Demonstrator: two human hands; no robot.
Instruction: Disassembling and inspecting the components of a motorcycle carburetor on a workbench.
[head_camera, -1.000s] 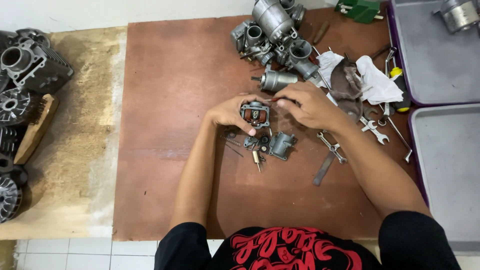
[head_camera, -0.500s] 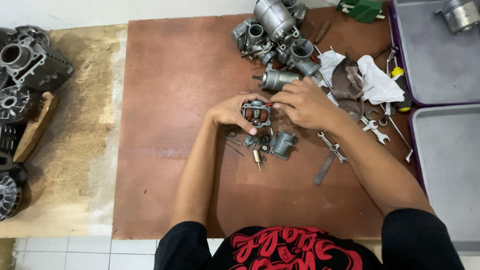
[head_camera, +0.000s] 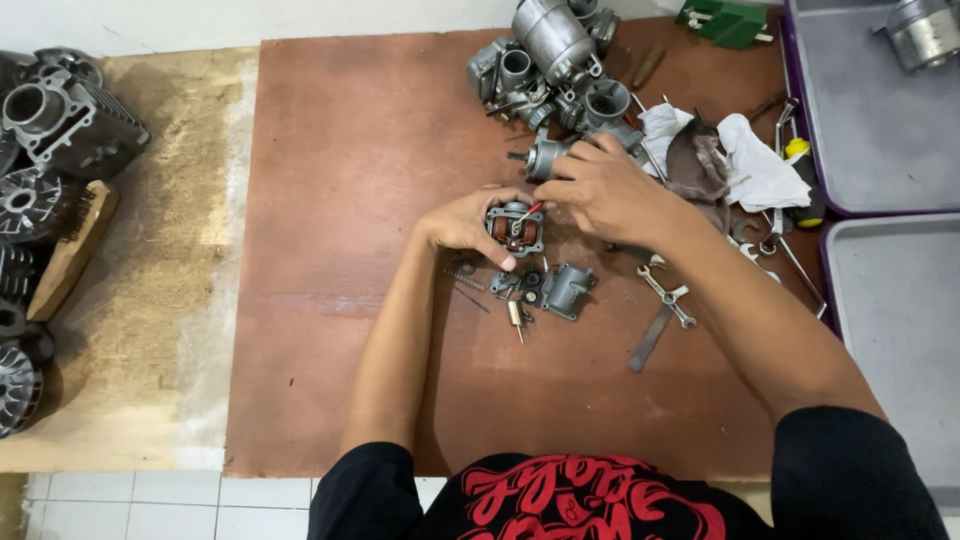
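Here, my left hand (head_camera: 462, 222) cradles a small carburetor body (head_camera: 516, 228) over the middle of the brown board (head_camera: 350, 200), open side up so the rusty-orange inside faces me. My left fingers are curled and clamped around its left flank and underside, the thumb lying along its near edge. My right hand (head_camera: 600, 190) comes in from the right and a little beyond it, fingertips pinched together on something thin and reddish at the body's upper right corner; what that piece is I cannot tell, it is too small. So the work lies straight between my two hands, touching both, with the right hand's fingertips the ones on top. The body sits roughly square to me, with no clear long axis; its open face points up toward my head.

Just beside it, nearer to me, lie the float bowl (head_camera: 568, 290), a brass jet (head_camera: 516, 312) and a small spring (head_camera: 460, 272), all loose on the board. To the right are small wrenches (head_camera: 668, 292) and a flat metal strip (head_camera: 648, 340). Beyond my right hand sit more carburetors (head_camera: 550, 60), a white rag (head_camera: 760, 165) and a yellow-handled screwdriver (head_camera: 800, 180). Far left, engine parts (head_camera: 60, 120) and a wooden brush (head_camera: 75, 250) rest on the sandy floor.
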